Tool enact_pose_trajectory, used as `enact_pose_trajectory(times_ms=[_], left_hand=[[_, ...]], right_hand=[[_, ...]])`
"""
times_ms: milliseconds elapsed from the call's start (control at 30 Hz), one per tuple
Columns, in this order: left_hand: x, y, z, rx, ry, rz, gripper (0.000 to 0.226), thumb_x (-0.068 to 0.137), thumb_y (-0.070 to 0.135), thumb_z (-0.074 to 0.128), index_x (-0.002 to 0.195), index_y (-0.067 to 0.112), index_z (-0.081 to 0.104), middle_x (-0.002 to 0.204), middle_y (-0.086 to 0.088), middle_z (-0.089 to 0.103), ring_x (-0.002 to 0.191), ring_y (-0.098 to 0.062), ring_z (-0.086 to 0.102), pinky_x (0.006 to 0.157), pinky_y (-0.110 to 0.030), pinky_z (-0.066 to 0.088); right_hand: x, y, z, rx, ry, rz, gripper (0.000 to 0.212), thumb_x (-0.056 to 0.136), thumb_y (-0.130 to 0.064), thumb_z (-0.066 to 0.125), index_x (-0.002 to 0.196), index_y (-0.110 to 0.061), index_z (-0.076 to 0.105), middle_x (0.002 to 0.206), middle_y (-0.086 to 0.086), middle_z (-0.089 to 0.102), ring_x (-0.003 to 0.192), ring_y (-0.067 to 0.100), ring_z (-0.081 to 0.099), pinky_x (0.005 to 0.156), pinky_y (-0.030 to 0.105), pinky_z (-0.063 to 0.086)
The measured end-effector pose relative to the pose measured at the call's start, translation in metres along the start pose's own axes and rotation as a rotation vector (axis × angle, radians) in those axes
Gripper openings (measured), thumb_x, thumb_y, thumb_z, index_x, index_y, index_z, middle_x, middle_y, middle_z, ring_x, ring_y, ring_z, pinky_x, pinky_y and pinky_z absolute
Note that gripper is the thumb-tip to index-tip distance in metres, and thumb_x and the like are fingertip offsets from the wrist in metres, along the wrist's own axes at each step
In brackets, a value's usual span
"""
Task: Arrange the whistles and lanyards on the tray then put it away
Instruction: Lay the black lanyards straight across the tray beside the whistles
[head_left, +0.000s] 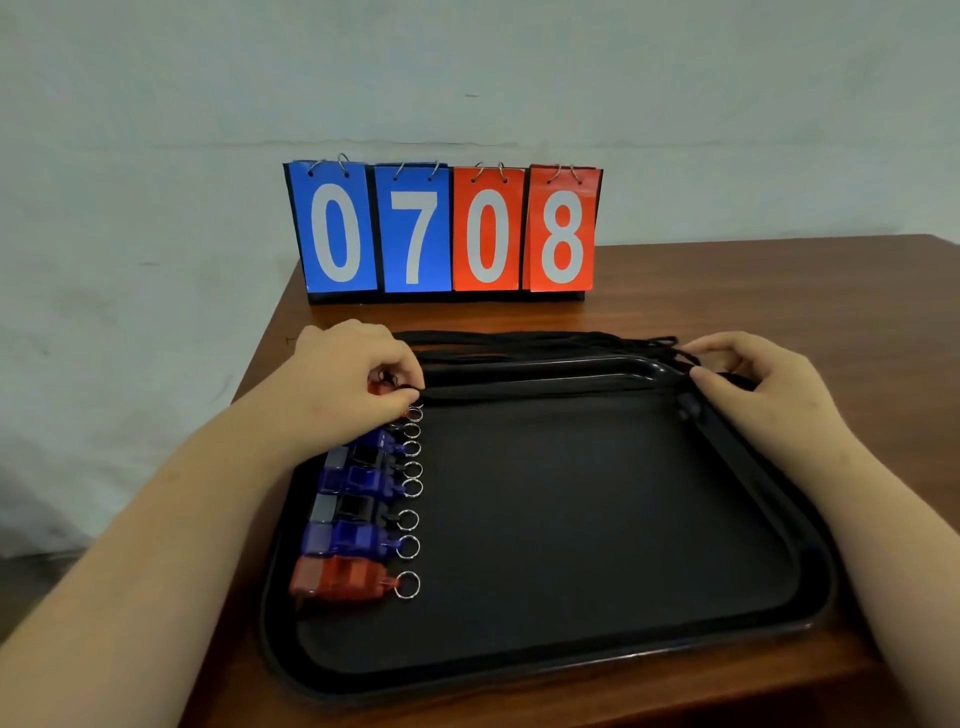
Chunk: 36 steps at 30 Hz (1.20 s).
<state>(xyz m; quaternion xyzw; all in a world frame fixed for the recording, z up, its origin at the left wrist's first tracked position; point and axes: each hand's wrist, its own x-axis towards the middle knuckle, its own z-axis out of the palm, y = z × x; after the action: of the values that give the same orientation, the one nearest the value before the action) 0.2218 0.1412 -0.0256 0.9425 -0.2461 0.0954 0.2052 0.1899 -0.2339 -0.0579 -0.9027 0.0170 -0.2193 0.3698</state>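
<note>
Along the far edge of the tray (571, 519), our left hand (353, 379) and right hand (763, 379) pinched a black lanyard (545, 393) straight.

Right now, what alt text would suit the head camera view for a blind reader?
The left hand and right hand pinch a black lanyard along the far side of the black tray; coloured whistles line its left. A scoreboard behind reads 0708.

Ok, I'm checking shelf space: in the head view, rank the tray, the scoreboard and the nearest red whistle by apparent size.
1. black tray, clearly largest.
2. flip scoreboard, second, though it stands farther back, which shrinks it.
3. red whistle, smallest despite being nearest.
</note>
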Motion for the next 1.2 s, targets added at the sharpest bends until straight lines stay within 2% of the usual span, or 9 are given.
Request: enact_pose_trajectory(times_ms=[233, 433, 533, 700, 1200], left_hand=[[0.001, 0.0, 0.003, 0.032, -0.081, -0.032, 0.005, 0.089, 0.028, 0.068, 0.091, 0.033, 0.067, 0.092, 0.018, 0.06, 0.103, -0.007, 0.051, 0.103, -0.045, 0.037], [0.002, 0.0, 0.009, 0.064, -0.086, -0.007, 0.008, 0.089, 0.028, 0.067, 0.085, 0.033, 0.063, 0.09, 0.016, 0.06, 0.103, -0.007, 0.048, 0.095, -0.034, 0.027], [0.002, -0.001, 0.01, 0.045, -0.086, -0.005, 0.008, 0.089, 0.027, 0.068, 0.085, 0.033, 0.063, 0.09, 0.016, 0.06, 0.103, -0.007, 0.047, 0.096, -0.034, 0.027], [0.003, -0.001, 0.01, 0.053, -0.08, 0.017, 0.008, 0.089, 0.028, 0.067, 0.085, 0.034, 0.063, 0.091, 0.017, 0.058, 0.103, -0.007, 0.046, 0.097, -0.034, 0.026], [0.002, 0.0, 0.01, 0.061, -0.049, 0.027, 0.009, 0.09, 0.028, 0.066, 0.086, 0.035, 0.062, 0.096, 0.017, 0.059, 0.106, -0.007, 0.046, 0.098, -0.035, 0.025]], right_hand=[[0.001, 0.003, 0.003, -0.016, -0.033, 0.032, 0.031, 0.086, -0.01, 0.058, 0.098, -0.036, 0.069, 0.085, -0.001, 0.068, 0.083, 0.032, 0.062, 0.078, 0.042, 0.053], [0.003, 0.007, 0.004, -0.037, -0.02, 0.016, 0.027, 0.084, -0.011, 0.063, 0.096, -0.035, 0.069, 0.08, -0.003, 0.063, 0.079, 0.021, 0.061, 0.079, 0.04, 0.051], [0.003, 0.008, 0.004, -0.035, -0.008, 0.017, 0.025, 0.085, -0.013, 0.064, 0.096, -0.035, 0.068, 0.081, -0.003, 0.064, 0.08, 0.019, 0.06, 0.079, 0.038, 0.051], [0.003, 0.008, 0.003, -0.035, 0.0, 0.014, 0.023, 0.087, -0.015, 0.066, 0.096, -0.035, 0.068, 0.081, -0.007, 0.063, 0.073, 0.004, 0.055, 0.069, 0.026, 0.045], [0.004, 0.006, 0.004, -0.051, 0.024, 0.022, 0.017, 0.086, -0.019, 0.072, 0.098, -0.031, 0.069, 0.084, -0.006, 0.064, 0.077, 0.004, 0.058, 0.067, 0.016, 0.042]])
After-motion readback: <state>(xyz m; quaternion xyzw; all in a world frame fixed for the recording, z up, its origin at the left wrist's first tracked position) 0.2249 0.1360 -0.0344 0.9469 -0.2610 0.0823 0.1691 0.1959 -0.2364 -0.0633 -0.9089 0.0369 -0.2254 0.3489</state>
